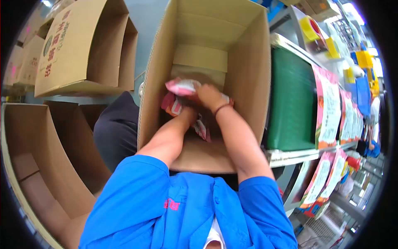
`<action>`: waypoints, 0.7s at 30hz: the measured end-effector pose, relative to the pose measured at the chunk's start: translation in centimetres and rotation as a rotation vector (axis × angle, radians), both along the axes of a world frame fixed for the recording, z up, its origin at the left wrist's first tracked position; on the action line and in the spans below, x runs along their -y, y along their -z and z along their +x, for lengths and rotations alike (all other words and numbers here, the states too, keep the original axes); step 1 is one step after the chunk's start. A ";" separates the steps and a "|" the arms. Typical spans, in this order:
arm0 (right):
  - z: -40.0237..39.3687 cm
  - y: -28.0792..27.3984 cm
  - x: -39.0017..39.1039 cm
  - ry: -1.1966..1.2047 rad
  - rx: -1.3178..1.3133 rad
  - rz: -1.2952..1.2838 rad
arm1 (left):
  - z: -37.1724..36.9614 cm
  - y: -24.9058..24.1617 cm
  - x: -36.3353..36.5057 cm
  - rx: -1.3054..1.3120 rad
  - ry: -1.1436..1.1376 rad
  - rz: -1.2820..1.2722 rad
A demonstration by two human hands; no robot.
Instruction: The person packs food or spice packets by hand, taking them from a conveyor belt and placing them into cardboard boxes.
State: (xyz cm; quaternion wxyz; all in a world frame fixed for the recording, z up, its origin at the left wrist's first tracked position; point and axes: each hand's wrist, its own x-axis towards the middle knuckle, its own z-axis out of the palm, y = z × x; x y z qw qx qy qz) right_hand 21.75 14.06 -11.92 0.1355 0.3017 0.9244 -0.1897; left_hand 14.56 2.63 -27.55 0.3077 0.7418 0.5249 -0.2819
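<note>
Both my arms reach down into a tall open cardboard box point(248, 83). My right hand point(210, 98) is closed at the edge of a pink and white packet point(184, 87), which is blurred inside the box. My left hand point(188, 115) is lower and further left, beneath that packet; its fingers are hidden. Beside my left hand lies a red and white packet point(172, 104), and another packet point(202, 129) shows between my forearms. The box bottom is partly hidden by my hands and the packets.
At the right, pink and white packets point(328, 106) stand in a row beside a green conveyor belt point(292, 99). A printed cardboard box point(68, 45) is at the upper left, an open box point(62, 166) at the lower left. Yellow tape rolls point(309, 28) are at the upper right.
</note>
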 end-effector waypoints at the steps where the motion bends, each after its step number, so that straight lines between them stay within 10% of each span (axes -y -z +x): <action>1: 0.8 4.5 1.2 0.005 0.005 0.055 | -0.2 -1.0 0.2 0.083 -0.001 -0.031; 5: 3.6 10.0 5.6 -0.007 0.071 -0.024 | 0.1 -5.7 1.6 -0.069 0.009 0.112; 16: 1.5 8.8 5.4 -0.053 0.522 -0.536 | 1.6 -14.5 0.3 0.920 -0.612 -0.243; 21: -0.6 -11.7 0.0 0.297 -0.151 -0.211 | 0.2 -21.1 -7.2 1.306 -0.762 -0.488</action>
